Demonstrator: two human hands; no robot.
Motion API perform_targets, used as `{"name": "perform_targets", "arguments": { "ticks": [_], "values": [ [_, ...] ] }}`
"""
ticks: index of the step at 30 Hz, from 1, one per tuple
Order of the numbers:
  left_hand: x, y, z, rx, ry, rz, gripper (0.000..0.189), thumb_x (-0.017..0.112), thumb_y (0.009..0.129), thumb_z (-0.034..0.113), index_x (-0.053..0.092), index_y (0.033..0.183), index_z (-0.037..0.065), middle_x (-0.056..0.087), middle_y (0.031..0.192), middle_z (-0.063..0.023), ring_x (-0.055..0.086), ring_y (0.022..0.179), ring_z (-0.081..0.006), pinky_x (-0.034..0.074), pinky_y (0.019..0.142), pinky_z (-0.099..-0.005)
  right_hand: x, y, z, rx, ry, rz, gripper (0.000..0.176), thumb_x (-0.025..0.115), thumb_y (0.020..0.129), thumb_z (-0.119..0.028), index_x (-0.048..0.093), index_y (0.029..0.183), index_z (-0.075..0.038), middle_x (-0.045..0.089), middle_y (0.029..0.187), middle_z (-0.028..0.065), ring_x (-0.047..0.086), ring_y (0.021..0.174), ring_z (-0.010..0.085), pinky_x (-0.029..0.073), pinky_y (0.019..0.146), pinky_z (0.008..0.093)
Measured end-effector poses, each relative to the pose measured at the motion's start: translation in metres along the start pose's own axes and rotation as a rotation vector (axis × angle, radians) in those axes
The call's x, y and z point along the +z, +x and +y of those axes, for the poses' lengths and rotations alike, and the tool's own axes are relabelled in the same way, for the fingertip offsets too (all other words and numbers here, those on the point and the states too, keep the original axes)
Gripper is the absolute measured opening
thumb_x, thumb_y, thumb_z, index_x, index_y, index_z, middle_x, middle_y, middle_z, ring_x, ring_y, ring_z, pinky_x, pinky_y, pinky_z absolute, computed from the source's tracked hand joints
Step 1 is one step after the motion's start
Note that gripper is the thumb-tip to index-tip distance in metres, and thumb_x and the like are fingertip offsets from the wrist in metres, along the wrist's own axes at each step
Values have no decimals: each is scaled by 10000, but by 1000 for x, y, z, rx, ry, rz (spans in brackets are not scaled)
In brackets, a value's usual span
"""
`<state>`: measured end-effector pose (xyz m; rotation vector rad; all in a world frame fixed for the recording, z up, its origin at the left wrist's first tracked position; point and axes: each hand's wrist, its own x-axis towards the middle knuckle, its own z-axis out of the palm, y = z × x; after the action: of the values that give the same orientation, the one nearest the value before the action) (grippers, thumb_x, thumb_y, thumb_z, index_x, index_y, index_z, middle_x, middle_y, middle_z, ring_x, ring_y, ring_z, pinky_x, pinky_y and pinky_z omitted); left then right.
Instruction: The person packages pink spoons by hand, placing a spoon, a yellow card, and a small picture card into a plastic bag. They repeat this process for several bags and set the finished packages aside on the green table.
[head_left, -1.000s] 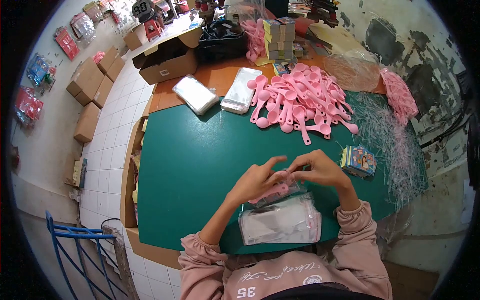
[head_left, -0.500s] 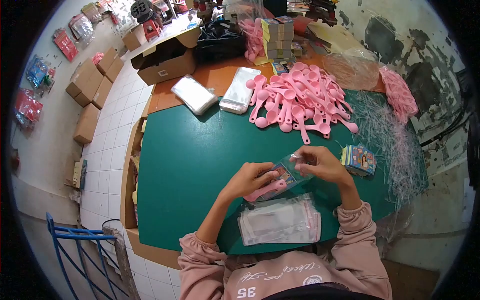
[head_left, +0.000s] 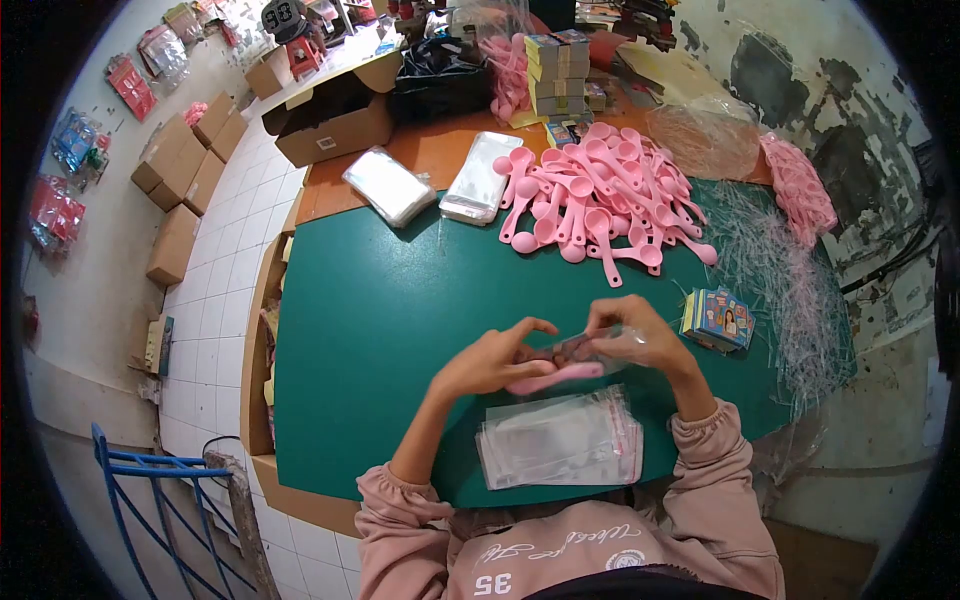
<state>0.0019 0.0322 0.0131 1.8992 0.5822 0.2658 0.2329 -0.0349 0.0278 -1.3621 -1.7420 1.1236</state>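
My left hand (head_left: 488, 362) grips a pink scoop spoon (head_left: 568, 376) packed in a clear plastic bag, its thumb along the spoon. At the bag's other end, my right hand (head_left: 642, 335) pinches the clear plastic bag (head_left: 622, 347). The card that lay in the bag is tilted and blurred now. Just below both hands lies a stack of flat clear bags (head_left: 555, 445). To the right of my right hand sits a stack of printed cards (head_left: 718, 320). Beyond the hands is a heap of pink scoop spoons (head_left: 600, 195).
Two bundles of clear bags, one on the left (head_left: 390, 188) and one nearer the heap (head_left: 482, 178), lie at the back. An open cardboard box (head_left: 335, 135) and banded card stacks (head_left: 558, 75) stand behind. Shredded plastic strands (head_left: 775, 290) cover the table's right side.
The bag with the spoon has tilted and shifted slightly right between my hands. My left index finger has lifted off the card, and my right hand has bunched the bag's end.
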Motion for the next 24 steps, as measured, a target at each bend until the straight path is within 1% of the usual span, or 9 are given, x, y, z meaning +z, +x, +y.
{"name": "perform_targets", "arguments": {
  "ticks": [1,6,9,11,12,14,15,17,24],
  "values": [
    [-11,-1,-10,-6,-32,-96,472,643,802,259,443,1178,57,634,783,-112,611,700,-171,459,610,-297,-2,-1,0,0,0,-1,215,691,699,-130,632,866,-8,597,676,41,526,638,89,428,599,236],
    [-24,-8,-14,-21,-241,-131,474,659,792,177,439,1190,45,619,904,-92,595,788,-122,487,694,-284,-6,-3,-22,184,369,-3,136,659,709,-81,562,705,14,576,660,14,506,619,67,418,571,236],
    [-16,-5,-13,-64,-322,-77,481,650,796,167,423,1203,47,611,915,-120,605,834,-143,493,721,-279,-10,-2,-2,116,227,65,116,656,704,-71,584,734,15,574,671,27,518,644,64,427,576,244],
    [4,-1,-12,-56,47,429,529,585,853,198,317,1289,61,602,959,-132,604,840,-178,492,754,-297,-12,0,-23,112,57,201,115,653,703,-71,594,748,17,577,670,42,534,641,84,431,574,252],
    [12,-1,-10,-54,44,424,529,585,853,198,317,1289,61,602,959,-132,604,840,-178,492,754,-297,-10,2,-32,109,-114,331,118,650,702,-71,605,763,20,579,669,57,550,637,104,436,573,259],
    [23,0,-3,-194,-708,275,522,431,934,229,154,1352,85,582,1012,-178,601,924,-241,491,779,-330,2,7,-26,22,-223,420,194,662,699,-105,614,847,10,589,741,102,590,692,178,457,625,292],
    [28,-2,-1,-180,-849,205,558,331,963,253,-3,1374,78,568,1017,-205,596,948,-270,497,788,-347,9,8,-26,-92,-323,370,232,667,700,-118,608,892,-2,586,806,115,589,744,211,459,666,311],
    [31,-7,-3,-206,-941,201,580,329,963,245,-43,1379,89,556,1048,-218,584,975,-280,494,805,-354,13,5,-32,-193,-355,145,346,679,699,-146,587,1018,-47,559,957,137,565,872,271,447,766,355],
    [29,-19,-7,-304,-899,133,620,329,952,159,-116,1382,116,530,1123,-246,577,1000,-301,491,832,-375,31,0,-19,-193,-380,-43,251,665,700,-136,582,924,-55,523,930,121,536,867,294,439,758,371]
  ]
}}
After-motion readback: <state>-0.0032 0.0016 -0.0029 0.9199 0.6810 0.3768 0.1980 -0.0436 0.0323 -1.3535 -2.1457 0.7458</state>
